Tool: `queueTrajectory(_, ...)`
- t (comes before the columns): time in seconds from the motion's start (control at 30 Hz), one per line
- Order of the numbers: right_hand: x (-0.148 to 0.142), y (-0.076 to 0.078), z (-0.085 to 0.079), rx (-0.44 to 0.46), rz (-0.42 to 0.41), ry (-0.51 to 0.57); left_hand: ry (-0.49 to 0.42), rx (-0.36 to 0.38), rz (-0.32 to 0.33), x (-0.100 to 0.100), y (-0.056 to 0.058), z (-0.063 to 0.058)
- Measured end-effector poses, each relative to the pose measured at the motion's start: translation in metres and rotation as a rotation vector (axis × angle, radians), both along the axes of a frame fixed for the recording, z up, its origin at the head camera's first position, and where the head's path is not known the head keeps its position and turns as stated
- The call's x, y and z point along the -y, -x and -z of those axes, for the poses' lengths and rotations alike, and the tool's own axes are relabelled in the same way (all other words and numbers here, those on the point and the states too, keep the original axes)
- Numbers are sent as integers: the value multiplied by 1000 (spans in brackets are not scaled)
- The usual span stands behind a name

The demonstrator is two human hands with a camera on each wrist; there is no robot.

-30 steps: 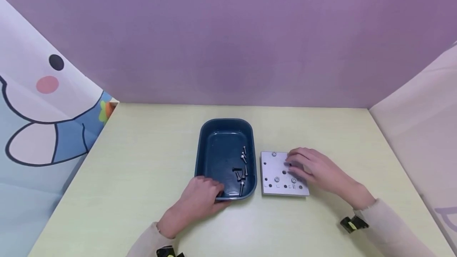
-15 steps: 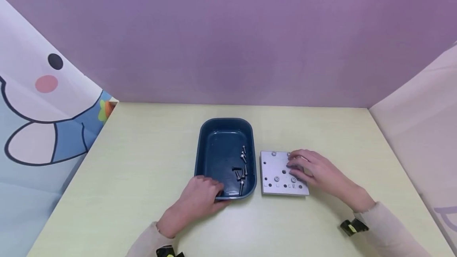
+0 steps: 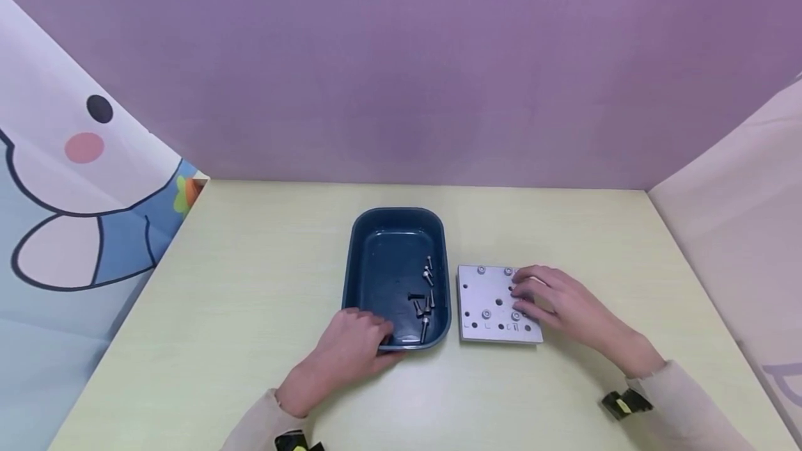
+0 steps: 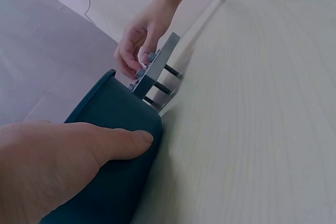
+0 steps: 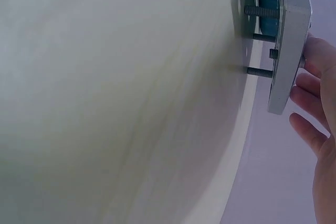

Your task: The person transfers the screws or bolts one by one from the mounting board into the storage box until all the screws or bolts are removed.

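Note:
My left hand (image 3: 347, 350) grips the near left corner of a dark blue tray (image 3: 351, 256), with the fingers over its rim; the left wrist view shows the thumb (image 4: 123, 142) against the outer wall. Several metal bolts (image 3: 425, 326) lie along the tray's right side. Beside it is a drilled silver metal plate (image 3: 476, 298) with several socket-head bolts (image 3: 486, 314) in it. My right hand (image 3: 564, 305) is over the plate's right part. In the right wrist view a bolt head (image 5: 302, 62) sits between thumb and finger, partly hidden; its short tip shows beneath.
The pale table (image 3: 250, 284) carries tray and plate. Threaded bolt ends (image 5: 262, 11) project below the plate. A purple cloth (image 3: 407, 75) hangs at the back, with a cartoon-print cloth (image 3: 63, 228) at left and a pale cloth (image 3: 745, 207) at right.
My right hand has shifted slightly right across the plate, uncovering a bolt head near its far edge. My left hand, the tray and the plate stay in place.

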State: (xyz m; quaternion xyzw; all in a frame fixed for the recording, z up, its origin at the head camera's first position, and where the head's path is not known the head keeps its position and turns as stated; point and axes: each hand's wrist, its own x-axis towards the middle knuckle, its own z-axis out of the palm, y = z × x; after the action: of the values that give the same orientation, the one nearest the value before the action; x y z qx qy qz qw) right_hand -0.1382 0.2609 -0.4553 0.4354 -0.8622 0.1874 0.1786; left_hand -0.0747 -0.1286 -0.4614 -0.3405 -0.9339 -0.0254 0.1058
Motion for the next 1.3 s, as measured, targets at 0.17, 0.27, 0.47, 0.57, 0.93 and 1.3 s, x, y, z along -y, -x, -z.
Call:
queueTrajectory(0.17,-2,0,1,8,10,-5,1,8,-1,0,0,0)
queueTrajectory(0.27,-2,0,1,4,6,0,3,12,-4,-1,0,0)
queueTrajectory(0.47,-4,1,2,12,2,-3,3,9,-2,-1,0,-2)
queueTrajectory(0.57,-6,1,2,22,9,-12,2,7,0,-1,0,-2)
queueTrajectory(0.93,-9,0,0,35,0,-13,-1,1,2,0,0,-1)
queueTrajectory(1.3,-7,-2,-1,41,14,-45,-13,26,-2,-1,1,-2)
